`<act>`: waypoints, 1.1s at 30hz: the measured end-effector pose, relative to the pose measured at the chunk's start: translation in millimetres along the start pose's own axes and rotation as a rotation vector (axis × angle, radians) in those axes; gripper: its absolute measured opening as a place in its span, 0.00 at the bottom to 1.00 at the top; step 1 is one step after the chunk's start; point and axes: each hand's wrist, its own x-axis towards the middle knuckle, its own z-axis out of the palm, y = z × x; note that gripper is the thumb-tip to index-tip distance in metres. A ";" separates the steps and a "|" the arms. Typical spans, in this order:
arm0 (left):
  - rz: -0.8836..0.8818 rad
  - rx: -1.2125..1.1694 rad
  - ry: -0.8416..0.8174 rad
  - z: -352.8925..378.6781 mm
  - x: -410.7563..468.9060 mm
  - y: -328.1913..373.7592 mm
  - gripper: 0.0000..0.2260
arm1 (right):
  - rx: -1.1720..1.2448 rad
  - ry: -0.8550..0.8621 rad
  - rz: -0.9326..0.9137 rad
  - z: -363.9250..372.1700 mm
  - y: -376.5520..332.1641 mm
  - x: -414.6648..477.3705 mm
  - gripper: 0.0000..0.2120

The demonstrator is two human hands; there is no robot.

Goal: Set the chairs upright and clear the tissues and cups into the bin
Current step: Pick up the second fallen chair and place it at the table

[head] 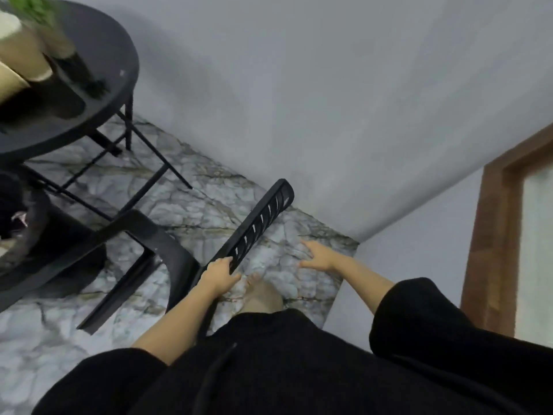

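Note:
A black plastic chair (167, 244) lies tipped on the marble floor, its slatted backrest (257, 226) angled up toward the wall. My left hand (220, 275) grips the lower edge of that backrest. To the right of the backrest, my right hand (318, 256) hovers with its fingers spread and nothing in it. Brown paper cups (24, 55) stand on the round black table (98, 94) at the upper left. No tissues or bin can be made out clearly.
A blurred green plant (33, 10) stands on the table by the cups. The table's thin black legs (149, 163) cross just behind the chair. A grey wall corner closes in at right, beside a brown door frame (490, 235). A dark object (18, 223) sits at the left edge.

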 end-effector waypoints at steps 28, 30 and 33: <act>-0.320 -0.398 0.221 -55.2 221.9 94.9 0.27 | -0.380 -0.334 -0.365 -217.6 -6.5 305.6 0.32; -0.321 -0.500 0.275 -39.0 246.1 102.5 0.27 | -0.397 -0.344 -0.392 -215.7 9.3 334.2 0.32; -0.291 -0.532 0.308 -17.4 285.3 107.4 0.27 | -0.403 -0.370 -0.387 -210.0 35.0 375.4 0.30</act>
